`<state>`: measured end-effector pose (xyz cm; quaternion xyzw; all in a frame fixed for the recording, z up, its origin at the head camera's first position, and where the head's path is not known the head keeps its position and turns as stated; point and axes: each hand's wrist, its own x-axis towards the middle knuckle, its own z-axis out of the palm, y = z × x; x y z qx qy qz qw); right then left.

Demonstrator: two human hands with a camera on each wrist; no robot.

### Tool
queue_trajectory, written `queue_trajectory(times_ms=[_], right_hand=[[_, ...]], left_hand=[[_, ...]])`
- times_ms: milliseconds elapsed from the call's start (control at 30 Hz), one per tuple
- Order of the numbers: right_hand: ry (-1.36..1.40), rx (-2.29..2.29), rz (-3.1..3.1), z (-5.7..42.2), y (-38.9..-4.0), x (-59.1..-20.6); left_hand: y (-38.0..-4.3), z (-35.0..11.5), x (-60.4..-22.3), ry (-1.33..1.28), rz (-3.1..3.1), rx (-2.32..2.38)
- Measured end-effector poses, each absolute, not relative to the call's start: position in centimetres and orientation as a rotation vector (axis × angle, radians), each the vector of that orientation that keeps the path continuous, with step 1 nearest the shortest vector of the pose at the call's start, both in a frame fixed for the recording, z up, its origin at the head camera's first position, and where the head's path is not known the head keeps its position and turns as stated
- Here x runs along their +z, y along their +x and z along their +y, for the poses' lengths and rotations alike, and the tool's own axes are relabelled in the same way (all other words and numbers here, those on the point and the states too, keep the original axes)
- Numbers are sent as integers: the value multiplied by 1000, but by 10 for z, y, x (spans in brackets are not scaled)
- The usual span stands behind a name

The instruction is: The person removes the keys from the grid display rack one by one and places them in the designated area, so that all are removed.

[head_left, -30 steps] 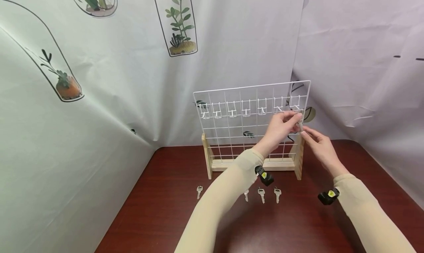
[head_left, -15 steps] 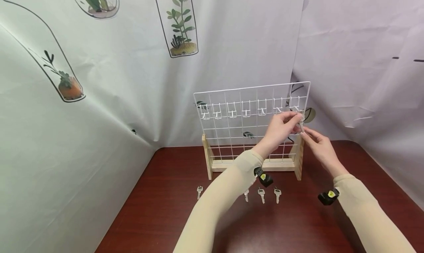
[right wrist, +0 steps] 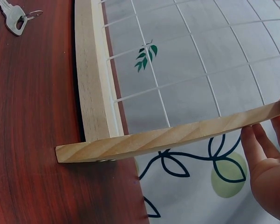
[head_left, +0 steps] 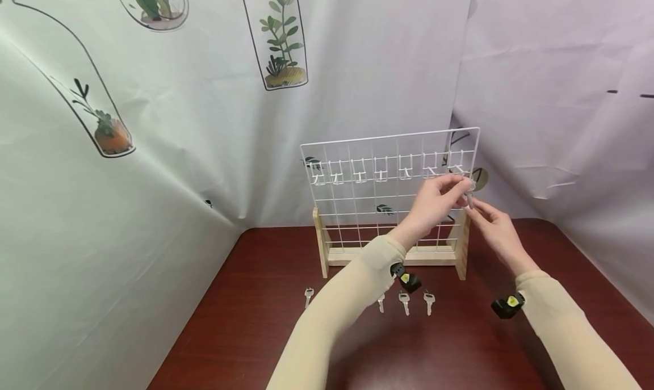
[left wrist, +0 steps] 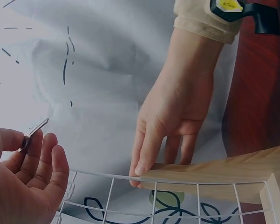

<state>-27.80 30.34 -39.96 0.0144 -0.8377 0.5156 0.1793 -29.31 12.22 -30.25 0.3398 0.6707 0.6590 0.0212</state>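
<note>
My left hand (head_left: 431,201) pinches a silver key (head_left: 470,200) between thumb and fingers, just below the rightmost hook (head_left: 456,169) of a white wire grid rack (head_left: 361,197). In the left wrist view that key (left wrist: 36,132) stands out past the fingertips, apart from the mesh. My right hand (head_left: 494,231) grips the rack's right wooden post near its top. Seen from the right wrist, its fingers lie against the side of the post (right wrist: 177,137), with the thumb partly cut off by the frame. Whether the key touches the hook cannot be told.
Several white hooks (head_left: 380,176) line the upper part of the grid. Silver keys lie in a row on the dark red table (head_left: 255,333), among them a left one (head_left: 309,297) and a right one (head_left: 429,303); my left arm covers part of the row. Printed cloth (head_left: 204,95) hangs behind.
The key in my left hand has shifted slightly to the right and tilts more, its lower end swung rightward. My right hand keeps its place on the post.
</note>
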Motion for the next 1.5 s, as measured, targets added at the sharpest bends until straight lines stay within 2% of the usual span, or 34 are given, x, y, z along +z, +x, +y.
queue_trajectory(times_ms=[300, 1300, 1500], right_hand=[[95, 1425, -2300, 305, -279, -403], [19, 1394, -2385, 306, -277, -403], [34, 1390, -2359, 306, -278, -404]], left_hand=[[-285, 115, -316, 1114, 2124, 1859], [-277, 101, -389, 906, 2139, 1535], [-276, 102, -406, 948, 2207, 1407]])
